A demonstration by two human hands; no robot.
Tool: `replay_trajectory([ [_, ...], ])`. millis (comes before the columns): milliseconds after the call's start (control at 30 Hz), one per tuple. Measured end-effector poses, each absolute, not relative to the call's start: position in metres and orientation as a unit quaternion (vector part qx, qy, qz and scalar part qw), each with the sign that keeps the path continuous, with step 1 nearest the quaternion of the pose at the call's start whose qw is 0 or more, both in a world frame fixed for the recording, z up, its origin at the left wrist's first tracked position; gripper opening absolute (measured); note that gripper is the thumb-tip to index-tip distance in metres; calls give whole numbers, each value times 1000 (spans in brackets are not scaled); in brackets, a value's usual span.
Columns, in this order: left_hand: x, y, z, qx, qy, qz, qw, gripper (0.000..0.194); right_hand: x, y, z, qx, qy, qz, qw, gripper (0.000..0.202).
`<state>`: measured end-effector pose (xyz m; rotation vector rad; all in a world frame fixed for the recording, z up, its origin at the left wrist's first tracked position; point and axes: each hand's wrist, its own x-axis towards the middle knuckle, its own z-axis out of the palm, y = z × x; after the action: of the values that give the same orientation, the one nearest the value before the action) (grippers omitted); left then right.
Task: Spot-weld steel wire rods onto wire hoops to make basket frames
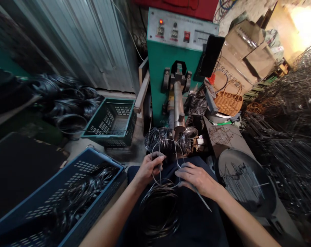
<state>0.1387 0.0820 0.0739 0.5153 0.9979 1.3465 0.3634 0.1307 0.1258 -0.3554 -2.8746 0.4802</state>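
My left hand (150, 166) pinches the left side of a round wire frame (168, 140), made of rings joined by thin cross wires. On the frame's right side, my right hand (196, 176) is closed, with straight metal rods (204, 201) sticking out below the palm. The frame stands just in front of the electrodes (179, 121) of a green spot welder (158, 79). A stack of wire rings (159, 212) lies in my lap under the hands. Behind the frame, bundled wire pieces (158, 139) sit beneath the electrodes.
To the left stand a blue crate (94, 156) of wire rings and a green crate (106, 137). On the right, a dark pan (267, 195) holds many short rods. Beyond it rise wire racks (294, 154), a wicker basket (228, 103) and cardboard boxes (229, 68).
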Motion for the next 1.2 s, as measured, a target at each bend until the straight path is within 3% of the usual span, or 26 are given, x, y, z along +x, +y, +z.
replay_trajectory([
  [367, 131, 90, 73, 243, 449, 585, 631, 27, 360, 140, 125, -151, -979, 102, 94, 38],
  [533, 111, 136, 87, 255, 444, 600, 614, 28, 347, 182, 107, -204, -947, 126, 212, 42],
  [667, 98, 174, 91, 276, 429, 612, 605, 29, 338, 218, 97, -258, -897, 199, 300, 32],
  [800, 89, 195, 87, 284, 424, 617, 600, 30, 328, 233, 97, -253, -881, 251, 311, 25],
  [1200, 78, 216, 71, 298, 419, 615, 598, 28, 315, 244, 98, -268, -871, 236, 337, 19],
])
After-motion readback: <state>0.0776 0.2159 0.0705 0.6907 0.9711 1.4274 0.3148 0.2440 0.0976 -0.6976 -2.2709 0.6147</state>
